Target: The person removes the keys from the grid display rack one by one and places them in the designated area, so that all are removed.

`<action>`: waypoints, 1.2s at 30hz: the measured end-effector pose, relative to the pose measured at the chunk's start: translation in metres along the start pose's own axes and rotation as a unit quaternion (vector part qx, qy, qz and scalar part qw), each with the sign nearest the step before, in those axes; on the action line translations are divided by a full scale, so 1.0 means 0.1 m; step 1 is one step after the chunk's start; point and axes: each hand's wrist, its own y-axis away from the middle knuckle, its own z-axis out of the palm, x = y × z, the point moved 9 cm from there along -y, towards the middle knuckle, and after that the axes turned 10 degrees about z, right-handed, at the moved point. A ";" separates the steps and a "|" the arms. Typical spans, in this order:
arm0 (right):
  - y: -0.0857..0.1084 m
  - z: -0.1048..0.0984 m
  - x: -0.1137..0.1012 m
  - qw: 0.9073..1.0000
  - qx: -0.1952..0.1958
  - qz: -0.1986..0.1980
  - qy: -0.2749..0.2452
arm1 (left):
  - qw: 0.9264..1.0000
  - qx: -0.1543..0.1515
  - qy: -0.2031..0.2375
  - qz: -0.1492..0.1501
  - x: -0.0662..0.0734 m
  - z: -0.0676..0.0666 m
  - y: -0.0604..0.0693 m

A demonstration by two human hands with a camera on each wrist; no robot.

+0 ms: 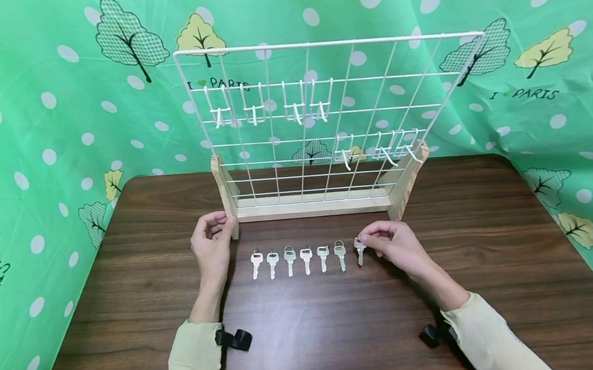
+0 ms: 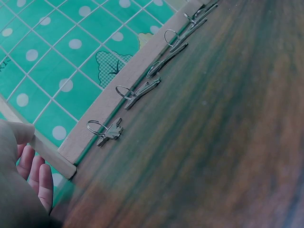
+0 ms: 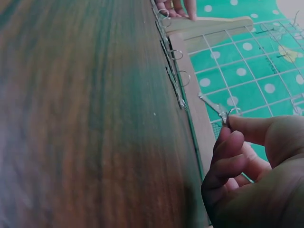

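In the head view my right hand [image 1: 396,245] pinches a silver key [image 1: 359,252] at its ringed head, blade pointing down toward the table. The right wrist view shows that key [image 3: 213,107] between thumb and forefinger, lifted off the wood. My left hand [image 1: 212,242] grips the left wooden leg [image 1: 228,198] of a white wire grid rack [image 1: 296,128], thumb at its front edge and fingers on the outer side. Between the hands, several more keys, such as the leftmost key [image 1: 257,264], lie in a row, each with a small ring.
White double-pronged hooks hang on the grid, a group including one hook [image 1: 253,114] at upper left and others, like this hook [image 1: 346,158], at lower right. The rack stands on a dark wooden table [image 1: 312,334]. Behind it hangs a green dotted cloth [image 1: 53,144].
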 end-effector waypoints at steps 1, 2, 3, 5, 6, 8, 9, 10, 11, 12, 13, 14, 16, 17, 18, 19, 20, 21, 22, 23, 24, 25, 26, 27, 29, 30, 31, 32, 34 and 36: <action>0.00 0.01 0.01 1.000 -0.002 0.001 0.003 | 1.000 0.000 -0.001 -0.001 0.00 0.00 0.00; -0.01 0.01 0.02 1.000 -0.001 0.003 0.005 | 1.000 -0.001 -0.001 -0.001 0.00 0.00 0.00; -0.01 0.01 0.02 1.000 -0.001 0.003 0.008 | 1.000 -0.001 -0.001 -0.002 0.00 0.00 0.00; -0.02 0.01 0.03 1.000 0.004 0.002 0.015 | 1.000 -0.001 -0.002 -0.002 -0.01 0.00 0.00; -0.02 0.01 0.03 1.000 0.008 0.001 0.022 | 1.000 -0.001 -0.002 -0.003 -0.01 0.00 0.00; -0.03 0.00 0.04 0.999 0.015 -0.006 0.040 | 1.000 -0.001 -0.001 -0.002 -0.01 0.00 0.00; -0.03 0.01 0.04 0.998 0.018 -0.010 0.051 | 1.000 -0.001 -0.002 -0.001 -0.01 0.00 0.00; -0.04 0.01 0.04 0.998 0.023 -0.015 0.062 | 1.000 -0.001 -0.002 0.000 -0.01 0.00 0.00; -0.04 0.01 0.04 0.997 0.026 -0.020 0.075 | 1.000 -0.001 -0.003 0.001 -0.01 -0.01 0.00; -0.04 0.01 0.04 0.996 0.031 -0.024 0.086 | 1.000 -0.002 -0.003 0.002 -0.01 -0.01 0.00; -0.04 0.01 0.04 0.994 0.035 -0.028 0.097 | 1.000 -0.002 -0.004 0.002 -0.01 -0.01 -0.01; -0.04 0.01 0.04 0.993 0.039 -0.032 0.106 | 1.000 -0.002 -0.004 0.003 -0.01 -0.01 -0.01; -0.04 0.01 0.03 0.990 0.046 -0.041 0.128 | 1.000 -0.002 -0.004 0.002 -0.02 -0.01 -0.01; -0.04 0.02 0.03 0.988 0.048 -0.046 0.139 | 1.000 -0.002 -0.004 0.002 -0.02 -0.01 -0.01; -0.04 0.02 0.02 0.986 0.051 -0.051 0.149 | 1.000 -0.002 -0.004 0.002 -0.02 -0.01 -0.01; -0.03 0.02 0.01 0.985 0.052 -0.057 0.157 | 1.000 -0.002 -0.004 0.002 -0.02 -0.01 -0.01; -0.03 0.02 0.01 0.983 0.054 -0.062 0.164 | 1.000 -0.002 -0.004 0.003 -0.01 -0.01 -0.01; -0.03 0.02 0.00 0.981 0.056 -0.067 0.172 | 1.000 -0.002 -0.004 0.003 -0.01 0.00 -0.01; -0.03 0.03 0.00 0.980 0.059 -0.071 0.176 | 1.000 -0.002 -0.005 0.003 -0.01 0.00 -0.01; -0.03 0.03 0.00 0.979 0.062 -0.075 0.180 | 1.000 -0.003 -0.006 0.004 -0.01 0.00 -0.01; -0.03 0.03 -0.01 0.977 0.066 -0.080 0.185 | 1.000 -0.003 -0.007 0.003 -0.01 0.00 -0.01; -0.03 0.02 -0.01 0.975 0.071 -0.083 0.192 | 1.000 -0.003 -0.007 0.003 -0.01 0.00 -0.01; -0.03 0.02 -0.01 0.973 0.076 -0.087 0.200 | 1.000 -0.003 -0.008 0.003 -0.01 0.00 -0.01; -0.03 0.02 -0.01 0.971 0.081 -0.091 0.207 | 1.000 -0.003 -0.008 0.003 -0.01 0.00 -0.01; -0.02 0.02 -0.03 0.967 0.090 -0.098 0.219 | 1.000 -0.003 -0.008 0.002 -0.01 0.00 -0.01; -0.02 0.02 -0.03 0.965 0.094 -0.102 0.224 | 1.000 -0.003 -0.007 0.002 -0.01 0.00 -0.01; -0.01 0.03 -0.04 0.964 0.096 -0.103 0.227 | 1.000 -0.002 -0.008 0.002 -0.01 0.00 0.00; -0.01 0.03 -0.04 0.963 0.098 -0.105 0.229 | 1.000 -0.003 -0.008 0.002 -0.01 0.00 0.00; 0.00 0.03 -0.05 0.961 0.102 -0.109 0.232 | 1.000 -0.002 -0.008 0.002 0.00 0.00 0.00; 0.00 0.04 -0.06 0.959 0.105 -0.115 0.236 | 1.000 -0.002 -0.007 0.003 0.00 0.00 0.00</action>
